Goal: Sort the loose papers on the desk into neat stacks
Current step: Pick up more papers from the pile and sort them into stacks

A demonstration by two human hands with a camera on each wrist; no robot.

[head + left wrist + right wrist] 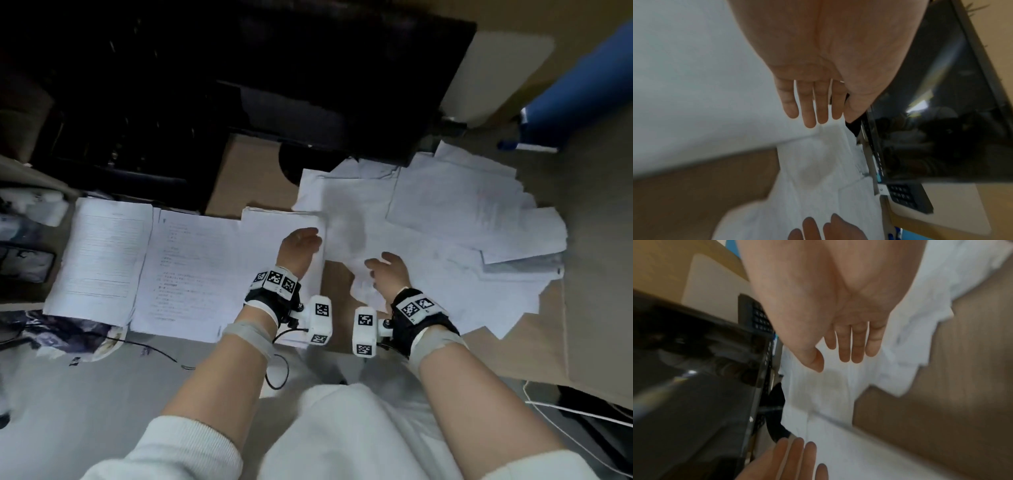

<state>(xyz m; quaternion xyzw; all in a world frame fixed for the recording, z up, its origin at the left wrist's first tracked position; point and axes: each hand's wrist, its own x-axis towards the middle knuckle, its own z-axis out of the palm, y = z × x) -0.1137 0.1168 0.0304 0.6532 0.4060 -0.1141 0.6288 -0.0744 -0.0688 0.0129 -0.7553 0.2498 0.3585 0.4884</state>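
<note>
Three white paper stacks lie side by side on the desk: one far left [99, 257], a printed one [191, 270] beside it, and a third [270, 222] under my left hand. A loose, fanned heap of sheets [445, 233] covers the desk's right half. My left hand [306, 238] is open, palm down, over the third stack's right edge, and its fingers [809, 105] are straight. My right hand [380, 265] is open over the heap's near left part, its fingers [849, 347] spread and holding nothing. Whether either hand touches paper I cannot tell.
A dark monitor [308, 68] stands behind the papers, with a keyboard [906, 198] under its edge. A blue object [575, 85] and a pen [527, 146] lie at the back right. Bare wood [337, 284] shows between my hands. Clutter and cables sit at the left edge.
</note>
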